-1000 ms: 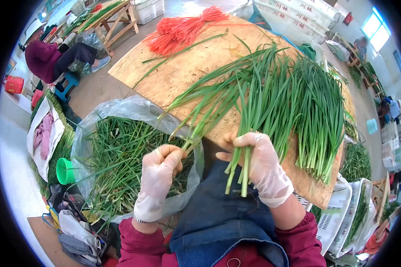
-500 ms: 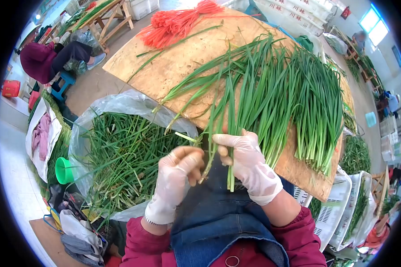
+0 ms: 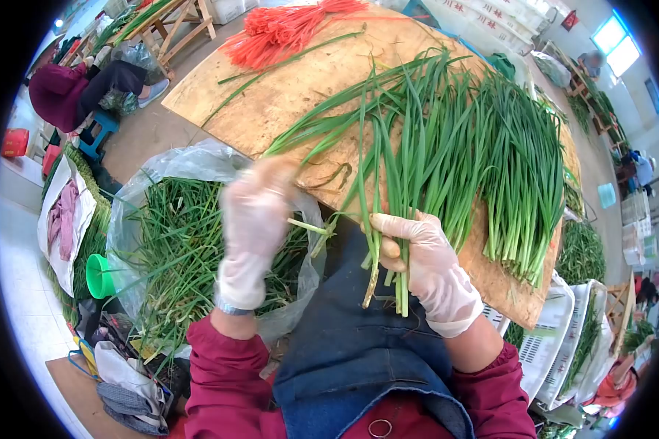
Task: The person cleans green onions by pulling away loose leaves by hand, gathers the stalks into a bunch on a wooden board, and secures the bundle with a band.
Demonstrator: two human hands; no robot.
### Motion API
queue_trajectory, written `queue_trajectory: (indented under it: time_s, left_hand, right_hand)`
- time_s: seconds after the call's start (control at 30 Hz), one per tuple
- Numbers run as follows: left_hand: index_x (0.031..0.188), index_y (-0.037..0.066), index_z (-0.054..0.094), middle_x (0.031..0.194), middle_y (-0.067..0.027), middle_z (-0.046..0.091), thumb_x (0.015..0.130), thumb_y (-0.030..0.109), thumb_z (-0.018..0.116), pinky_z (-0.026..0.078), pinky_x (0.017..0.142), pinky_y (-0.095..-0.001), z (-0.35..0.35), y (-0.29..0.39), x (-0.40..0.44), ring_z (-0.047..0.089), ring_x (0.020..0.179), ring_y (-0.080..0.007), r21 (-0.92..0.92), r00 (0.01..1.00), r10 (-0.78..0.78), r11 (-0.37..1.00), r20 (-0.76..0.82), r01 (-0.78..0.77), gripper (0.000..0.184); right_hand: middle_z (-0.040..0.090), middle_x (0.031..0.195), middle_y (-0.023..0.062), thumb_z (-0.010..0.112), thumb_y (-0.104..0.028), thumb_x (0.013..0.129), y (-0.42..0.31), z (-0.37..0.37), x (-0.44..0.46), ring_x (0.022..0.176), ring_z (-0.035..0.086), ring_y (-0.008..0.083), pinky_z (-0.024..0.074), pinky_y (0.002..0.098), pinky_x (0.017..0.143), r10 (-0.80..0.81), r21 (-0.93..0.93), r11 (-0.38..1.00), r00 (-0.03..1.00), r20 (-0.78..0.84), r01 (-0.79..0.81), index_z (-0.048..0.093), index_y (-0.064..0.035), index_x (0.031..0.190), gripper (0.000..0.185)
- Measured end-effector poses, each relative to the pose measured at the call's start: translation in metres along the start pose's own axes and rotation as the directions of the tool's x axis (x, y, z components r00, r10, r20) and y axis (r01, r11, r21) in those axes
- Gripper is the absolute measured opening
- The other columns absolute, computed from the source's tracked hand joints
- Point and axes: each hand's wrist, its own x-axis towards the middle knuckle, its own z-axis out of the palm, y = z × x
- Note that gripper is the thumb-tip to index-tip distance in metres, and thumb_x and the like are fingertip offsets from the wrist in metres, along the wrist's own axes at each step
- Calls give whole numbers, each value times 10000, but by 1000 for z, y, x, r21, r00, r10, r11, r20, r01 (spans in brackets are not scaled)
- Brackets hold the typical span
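My right hand (image 3: 433, 269), in a thin clear glove, is closed round a few garlic chive stalks (image 3: 400, 294); their pale ends hang below my fingers, one with a brownish tip. My left hand (image 3: 252, 230), gloved too, is at the board's near left edge, by the tips of some loose chive leaves. Motion smears its fingers, so their grip cannot be made out. A pale cut stalk (image 3: 307, 227) sticks out just right of it. On the wooden board (image 3: 285, 102) a thick row of chives (image 3: 520, 175) lies with white ends towards me.
Red ties (image 3: 282, 33) lie at the board's far side. Left of my lap, a clear plastic bag (image 3: 135, 208) holds loose green leaves (image 3: 190, 256). A green cup (image 3: 101, 276) is beyond it. White crates (image 3: 553, 344) stand at right. A person (image 3: 62, 95) sits far left.
My left hand has moved up and left, away from my right hand to the board's edge. My right hand has shifted slightly right with the chive stalks still in it.
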Motion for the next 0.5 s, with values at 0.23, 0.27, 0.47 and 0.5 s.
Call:
queue_trajectory:
  time_s: [0.23,0.27,0.47,0.5]
  left_hand:
    - [907,-15,622,667,-47,567,859,140,598,414,522,-235,-12,45,-50,506,553,-96,-87,882,-310,928,356,361,164]
    - [884,-18,618,648,-38,559,861,143,600,399,497,-224,-1,44,-56,494,530,-86,-184,814,-376,851,443,493,164]
    - [836,-18,614,636,-45,583,843,94,597,379,456,-199,16,31,-58,499,478,-84,-393,778,-448,683,442,616,114]
    - [835,-18,615,628,-43,581,844,89,595,378,458,-201,16,30,-60,494,472,-84,-406,789,-459,682,409,608,109]
  right_hand:
    - [540,644,19,691,-46,750,10,10,4,465,489,94,299,217,364,-46,-61,997,998,-40,44,537,-33,880,202]
    - [541,630,17,697,-52,748,10,12,5,459,492,95,302,215,366,-29,-70,997,999,-27,27,537,-38,879,207]
    - [544,633,28,692,-36,749,8,16,1,460,501,98,319,210,368,-40,-44,998,997,-62,38,533,-12,936,246]
    - [546,636,32,691,-33,750,9,17,1,459,502,99,320,211,366,-44,-32,999,995,-86,41,532,-6,951,258]
